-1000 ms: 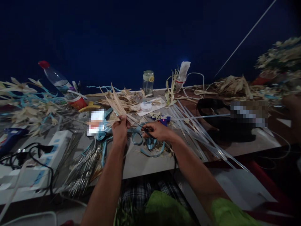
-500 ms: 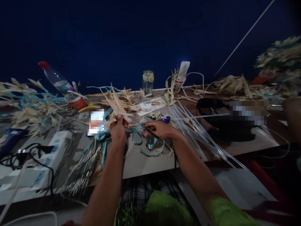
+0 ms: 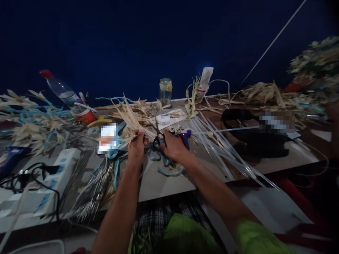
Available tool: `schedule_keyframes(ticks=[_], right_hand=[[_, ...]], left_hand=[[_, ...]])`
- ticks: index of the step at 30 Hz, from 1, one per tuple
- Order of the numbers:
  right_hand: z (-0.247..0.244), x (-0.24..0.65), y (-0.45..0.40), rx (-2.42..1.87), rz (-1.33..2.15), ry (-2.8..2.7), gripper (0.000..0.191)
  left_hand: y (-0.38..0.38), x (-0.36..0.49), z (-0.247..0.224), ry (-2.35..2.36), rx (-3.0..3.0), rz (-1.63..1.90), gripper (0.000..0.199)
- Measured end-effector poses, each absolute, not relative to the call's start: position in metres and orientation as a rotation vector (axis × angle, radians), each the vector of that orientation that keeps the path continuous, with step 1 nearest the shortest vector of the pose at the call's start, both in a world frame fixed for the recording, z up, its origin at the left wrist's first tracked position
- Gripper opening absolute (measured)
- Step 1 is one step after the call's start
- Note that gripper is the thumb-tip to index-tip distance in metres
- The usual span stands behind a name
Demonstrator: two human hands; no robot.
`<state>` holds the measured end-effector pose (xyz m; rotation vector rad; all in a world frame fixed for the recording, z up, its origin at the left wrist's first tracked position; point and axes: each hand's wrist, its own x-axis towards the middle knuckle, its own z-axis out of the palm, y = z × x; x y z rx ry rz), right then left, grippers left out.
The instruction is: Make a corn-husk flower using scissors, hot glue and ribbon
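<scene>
My left hand [image 3: 136, 146] is closed on a fan of dry corn husk strips [image 3: 130, 119], which stick up and away from the fingers. In my right hand [image 3: 173, 144] is a pair of dark scissors [image 3: 158, 134], with the blades pointing up and away beside the lower ends of the husk. Blue ribbon [image 3: 169, 173] lies curled on the table just below both hands. A blue glue gun [image 3: 186, 134] with a small red light rests right of my right hand.
Clear glue sticks [image 3: 217, 144] spread to the right, near a black strap-like object [image 3: 254, 141]. Thin wires [image 3: 92, 190] and a power strip [image 3: 58, 180] lie left. A glass jar [image 3: 165, 92] and a tilted bottle [image 3: 59, 88] stand at the back.
My right hand has turned and lifted, so the scissors now point up beside the husk strips. My left hand has shifted slightly right with the husk.
</scene>
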<state>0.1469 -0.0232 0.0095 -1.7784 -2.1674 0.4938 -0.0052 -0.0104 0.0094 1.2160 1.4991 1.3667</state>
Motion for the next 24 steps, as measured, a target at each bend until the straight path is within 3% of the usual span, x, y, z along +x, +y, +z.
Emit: schedule_keyframes(ticks=[6,24], right_hand=[[0.004,0.142,-0.022,-1.734,0.401,-2.319,0.04],[0.018,0.143,-0.026,-1.694,0.471,-2.352,0.039]], left_hand=[[-0.012,-0.002,0.011,1.529,1.25,1.293,0.025],[-0.012,0.004,0.009,1.505,1.255,1.288,0.026]])
